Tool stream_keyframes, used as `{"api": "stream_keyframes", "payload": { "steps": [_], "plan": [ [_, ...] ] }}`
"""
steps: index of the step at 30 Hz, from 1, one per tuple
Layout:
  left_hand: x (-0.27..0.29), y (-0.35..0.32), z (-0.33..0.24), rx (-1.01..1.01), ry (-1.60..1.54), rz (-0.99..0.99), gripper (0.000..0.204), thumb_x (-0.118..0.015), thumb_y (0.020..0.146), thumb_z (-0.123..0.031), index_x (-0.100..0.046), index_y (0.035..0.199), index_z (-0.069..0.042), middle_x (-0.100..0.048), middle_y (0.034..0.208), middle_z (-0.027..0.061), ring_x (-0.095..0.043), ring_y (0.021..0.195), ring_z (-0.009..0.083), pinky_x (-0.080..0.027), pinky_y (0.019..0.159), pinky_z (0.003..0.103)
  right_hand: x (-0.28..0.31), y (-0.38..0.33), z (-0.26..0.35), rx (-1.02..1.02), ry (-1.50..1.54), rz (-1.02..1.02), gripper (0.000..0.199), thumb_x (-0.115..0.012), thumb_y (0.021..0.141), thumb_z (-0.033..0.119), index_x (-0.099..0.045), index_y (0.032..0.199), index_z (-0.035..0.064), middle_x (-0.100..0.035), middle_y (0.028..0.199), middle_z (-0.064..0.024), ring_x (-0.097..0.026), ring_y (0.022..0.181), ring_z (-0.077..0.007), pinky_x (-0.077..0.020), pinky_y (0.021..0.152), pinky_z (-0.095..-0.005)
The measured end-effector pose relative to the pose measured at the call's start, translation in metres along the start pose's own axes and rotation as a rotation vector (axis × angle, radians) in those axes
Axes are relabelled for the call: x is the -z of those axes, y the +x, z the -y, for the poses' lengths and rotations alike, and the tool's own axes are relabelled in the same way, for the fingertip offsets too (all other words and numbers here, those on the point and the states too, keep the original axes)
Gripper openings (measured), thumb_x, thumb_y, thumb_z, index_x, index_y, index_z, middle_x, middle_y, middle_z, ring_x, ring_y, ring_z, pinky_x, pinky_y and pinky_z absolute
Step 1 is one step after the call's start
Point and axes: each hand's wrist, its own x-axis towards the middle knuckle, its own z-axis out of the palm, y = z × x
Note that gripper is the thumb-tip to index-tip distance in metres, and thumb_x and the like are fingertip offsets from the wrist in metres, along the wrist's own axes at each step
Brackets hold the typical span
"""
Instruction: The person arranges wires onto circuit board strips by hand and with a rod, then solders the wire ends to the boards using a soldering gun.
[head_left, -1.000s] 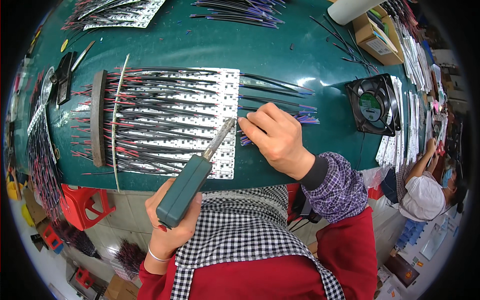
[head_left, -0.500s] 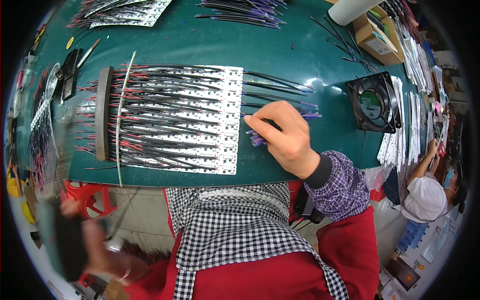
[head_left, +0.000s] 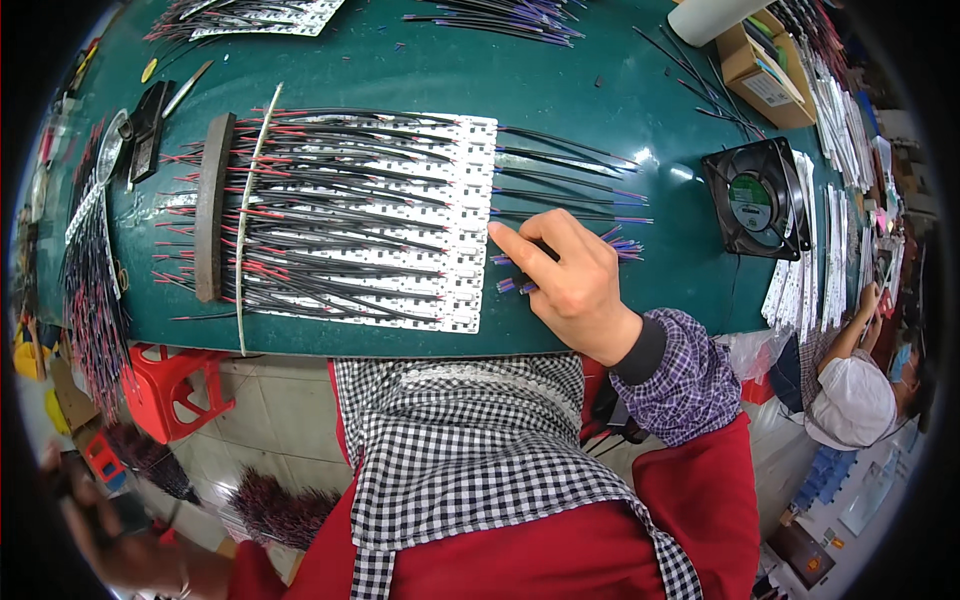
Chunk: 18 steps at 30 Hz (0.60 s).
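A panel of white circuit board strips (head_left: 468, 230) lies on the green table with black, red-tipped wires (head_left: 350, 222) across it. A dark bar (head_left: 214, 205) and a thin whitish strip (head_left: 252, 200) lie across these wires. My right hand (head_left: 580, 285) is closed around a bundle of black wires with purple tips (head_left: 625, 246), its index finger at the panel's right edge. Above it, several black wires (head_left: 570, 190) extend rightward from that edge. My left hand (head_left: 120, 540) is off the table at lower left, smeared by motion, near something dark I cannot make out.
At right stand a black fan (head_left: 755, 200) and white strips (head_left: 800, 270). Behind are a cardboard box (head_left: 765, 75), loose wires (head_left: 495, 20) and another wired panel (head_left: 270, 18). A red stool (head_left: 180, 390) stands below the left edge. Another person (head_left: 850, 400) sits far right.
My left hand has swung farther out to the lower left, with the dark object there now less visible. My right hand stays by the panel's edge. The whole view has shifted slightly.
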Motion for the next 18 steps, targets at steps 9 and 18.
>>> {"api": "stream_keyframes", "payload": {
  "steps": [9, 18],
  "plan": [
    [-0.175, -0.070, 0.119, 0.316, -0.019, 0.411, 0.053, -0.078, 0.076, -0.002, -0.061, 0.126, 0.005, -0.069, 0.114, 0.0160, -0.066, 0.105, 0.0229, -0.051, 0.092, 0.034, -0.001, 0.000, -0.003, 0.000, -0.001, -0.029, 0.041, -0.065, 0.060, -0.005, -0.070, 0.100, 0.0031, -0.055, 0.080, -0.0024, -0.058, 0.074, -0.0200, -0.0491, 0.059, -0.0322],
    [-0.211, -0.071, 0.135, 0.067, 0.221, 0.561, 0.020, -0.074, 0.076, 0.002, -0.071, 0.095, 0.005, -0.068, 0.082, 0.0124, -0.065, 0.066, 0.0212, -0.051, 0.062, 0.029, 0.000, 0.000, -0.005, 0.017, 0.045, 0.003, 0.048, -0.060, 0.051, -0.006, -0.071, 0.098, -0.0019, -0.061, 0.081, -0.0072, -0.061, 0.076, -0.0251, -0.0505, 0.060, -0.0349]
  ]
}}
